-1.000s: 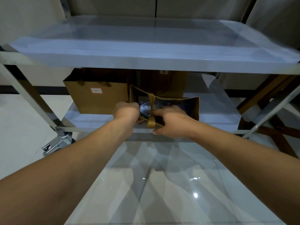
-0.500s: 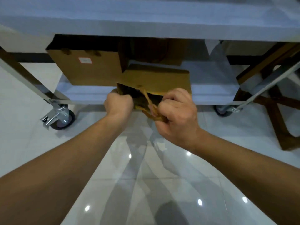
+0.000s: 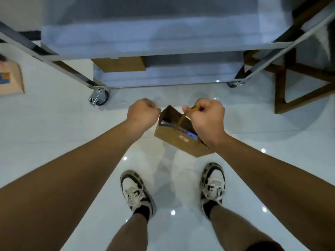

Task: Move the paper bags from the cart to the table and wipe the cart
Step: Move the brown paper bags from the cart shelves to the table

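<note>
At six o'clock, nearest the camera, the person's two white-and-dark lace-up sneakers (image 3: 212, 187) stand apart on the glossy white tiled floor (image 3: 54, 133), with ceiling lights reflected as small bright spots around them. Both bare forearms reach forward from the lower corners.

Just past the feet, toward the centre, a small brown paper bag with flat paper handles (image 3: 178, 137) hangs clear of the floor with its mouth open. The right hand (image 3: 206, 117) is clenched round one tan handle strip, which runs from the fist down into the bag. The left hand (image 3: 142, 113) is curled into a fist at the bag's eleven o'clock corner; whether it pinches the rim or the other handle cannot be told. A small white label sits on the bag's near face, its print too small to read. Dark and blue contents show inside, indistinct.

Farther on, at twelve o'clock, stands the steel two-shelf cart on castors (image 3: 145, 40). A second brown paper bag (image 3: 121, 64) stays on its lower shelf, mostly hidden under the upper shelf. A castor shows at ten o'clock.

At nine o'clock a brown cardboard box with a blue mark (image 3: 10, 80) lies at the frame edge, writing unreadable. At two o'clock is a dark wooden frame (image 3: 282, 84).
</note>
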Demonstrator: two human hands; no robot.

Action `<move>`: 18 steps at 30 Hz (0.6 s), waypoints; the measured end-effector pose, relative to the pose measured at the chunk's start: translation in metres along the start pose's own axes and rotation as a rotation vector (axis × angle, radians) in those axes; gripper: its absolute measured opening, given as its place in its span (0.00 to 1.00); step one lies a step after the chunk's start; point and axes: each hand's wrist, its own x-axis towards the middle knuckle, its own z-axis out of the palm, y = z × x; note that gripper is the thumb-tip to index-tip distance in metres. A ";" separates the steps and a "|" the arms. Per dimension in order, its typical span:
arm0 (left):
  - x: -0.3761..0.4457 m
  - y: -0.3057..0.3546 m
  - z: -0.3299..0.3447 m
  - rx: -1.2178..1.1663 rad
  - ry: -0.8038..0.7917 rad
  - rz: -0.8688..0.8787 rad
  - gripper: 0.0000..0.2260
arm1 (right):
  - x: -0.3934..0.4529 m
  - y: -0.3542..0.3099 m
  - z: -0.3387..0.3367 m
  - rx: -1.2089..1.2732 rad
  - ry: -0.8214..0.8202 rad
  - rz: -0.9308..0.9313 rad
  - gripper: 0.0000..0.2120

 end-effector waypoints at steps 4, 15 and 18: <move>-0.083 0.050 -0.038 0.140 -0.057 0.066 0.17 | -0.078 -0.035 -0.055 -0.085 -0.113 0.047 0.27; -0.260 0.192 -0.091 0.515 -0.205 0.450 0.18 | -0.194 -0.172 -0.207 -0.144 0.000 0.087 0.23; -0.299 0.238 -0.083 0.611 -0.244 0.664 0.19 | -0.219 -0.199 -0.246 -0.209 0.099 0.082 0.22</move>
